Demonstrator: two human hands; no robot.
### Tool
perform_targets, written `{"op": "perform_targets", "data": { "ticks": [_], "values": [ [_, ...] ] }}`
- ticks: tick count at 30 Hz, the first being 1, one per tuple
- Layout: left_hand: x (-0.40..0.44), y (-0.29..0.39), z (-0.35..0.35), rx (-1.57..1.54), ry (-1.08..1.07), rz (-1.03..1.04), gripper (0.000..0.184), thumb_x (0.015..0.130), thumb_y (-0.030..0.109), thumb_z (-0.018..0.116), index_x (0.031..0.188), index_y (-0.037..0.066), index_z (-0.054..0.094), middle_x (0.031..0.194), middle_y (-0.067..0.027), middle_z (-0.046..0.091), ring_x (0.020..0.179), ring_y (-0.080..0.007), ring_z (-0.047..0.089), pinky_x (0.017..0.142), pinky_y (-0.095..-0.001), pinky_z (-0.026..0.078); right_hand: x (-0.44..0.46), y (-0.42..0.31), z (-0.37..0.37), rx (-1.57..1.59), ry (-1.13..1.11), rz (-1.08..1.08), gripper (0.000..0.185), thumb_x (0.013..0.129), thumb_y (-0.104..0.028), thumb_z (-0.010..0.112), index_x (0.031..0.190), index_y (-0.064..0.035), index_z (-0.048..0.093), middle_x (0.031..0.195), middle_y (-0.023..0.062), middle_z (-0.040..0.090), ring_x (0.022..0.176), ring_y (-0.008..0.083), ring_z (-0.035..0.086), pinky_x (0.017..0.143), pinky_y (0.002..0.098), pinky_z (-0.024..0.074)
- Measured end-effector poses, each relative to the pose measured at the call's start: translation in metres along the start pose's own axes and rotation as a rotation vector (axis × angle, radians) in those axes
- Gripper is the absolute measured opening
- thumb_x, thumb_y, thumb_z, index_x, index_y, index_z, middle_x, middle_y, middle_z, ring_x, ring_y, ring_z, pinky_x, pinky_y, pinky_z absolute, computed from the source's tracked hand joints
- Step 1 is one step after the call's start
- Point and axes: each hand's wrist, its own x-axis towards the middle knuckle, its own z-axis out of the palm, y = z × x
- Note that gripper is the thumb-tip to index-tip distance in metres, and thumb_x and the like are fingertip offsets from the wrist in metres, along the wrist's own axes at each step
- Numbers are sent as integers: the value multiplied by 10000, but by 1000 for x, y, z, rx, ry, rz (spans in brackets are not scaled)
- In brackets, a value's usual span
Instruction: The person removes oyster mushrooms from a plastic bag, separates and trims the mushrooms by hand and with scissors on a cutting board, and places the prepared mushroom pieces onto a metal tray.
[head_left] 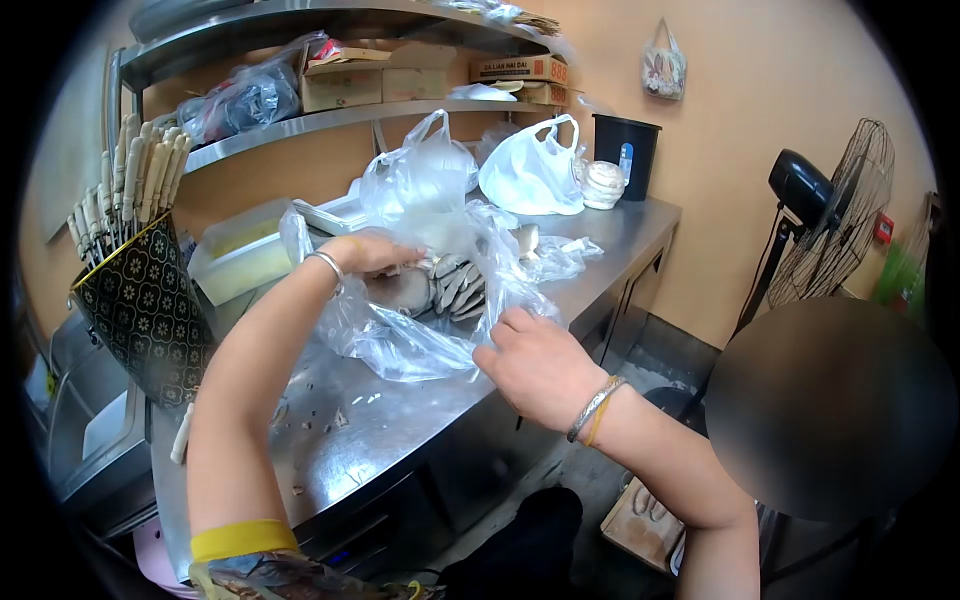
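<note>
In the head view, a clear, crumpled plastic bag (pixel 400 345) with flat grey pieces (pixel 460 288) lies open on the shiny steel tabletop (pixel 345 435). The right hand (pixel 540 365), fingers curled, pinches its right edge; the left hand (pixel 375 252) reaches over its left side, grip unclear.

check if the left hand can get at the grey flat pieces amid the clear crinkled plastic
Probably yes: the left hand is right beside the grey flat pieces, which look largely uncovered, with the clear crinkled plastic bunched around them. Whether it touches them is unclear.
</note>
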Motion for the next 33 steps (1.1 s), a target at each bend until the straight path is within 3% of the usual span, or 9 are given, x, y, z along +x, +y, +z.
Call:
{"op": "perform_targets", "data": {
  "ticks": [2,5,11,15,18,21,22,26,33],
  "values": [
    [17,-11,0,-131,-164,-199,580,758,612,523,978,83,611,707,-40,548,610,-161,505,533,-300,388,0,0,3,6,37,13,149,688,-85,559,831,-53,586,806,78,551,897,233,503,719,331,457],
    [23,-7,9,-389,-129,-219,481,762,572,531,796,96,591,552,28,351,466,-95,309,431,-273,221,1,-1,4,2,-22,38,150,685,-90,567,829,-53,589,811,78,554,901,234,505,719,333,456],
    [41,1,20,-105,-20,-182,479,768,454,526,999,48,629,882,-85,633,753,-211,569,671,-341,441,5,-4,6,-21,-48,44,153,681,-96,572,829,-59,591,818,79,559,897,237,509,738,334,450],
    [54,-12,14,86,-115,-100,476,755,413,531,1051,51,620,1033,-118,614,900,-231,568,806,-339,424,7,-4,7,-4,-54,58,180,670,-90,574,846,-59,591,834,86,560,901,244,509,755,341,447],
    [34,-21,2,-212,-123,-322,469,741,401,549,1072,75,607,1046,-84,592,915,-214,548,797,-333,411,12,4,3,49,-32,83,182,731,-132,563,886,-55,620,903,120,585,924,271,528,765,359,453],
    [10,-20,-6,-364,-77,-247,465,727,388,560,1093,102,587,1073,-70,557,936,-201,519,773,-324,397,25,13,-2,280,-39,65,233,745,-171,599,927,-27,590,939,160,556,918,314,532,785,387,454],
    [2,-19,-5,-439,-12,-213,427,741,470,611,931,88,610,902,-34,541,735,-143,452,650,-269,366,30,15,-3,330,-27,77,256,751,-203,614,926,-19,584,936,170,551,913,327,535,791,395,453],
    [-21,-17,-12,-594,-67,-116,613,733,654,540,992,101,602,1011,-45,530,798,-170,479,720,-287,376,47,15,-13,382,12,166,301,800,-299,602,918,-22,596,925,167,546,910,332,540,795,398,449],
    [-39,-11,-7,-645,60,24,364,853,419,539,923,68,601,953,-57,554,826,-157,520,724,-288,440,83,21,-14,294,89,234,312,853,-345,525,863,-54,638,922,162,559,873,327,544,760,377,449]
  ]
}}
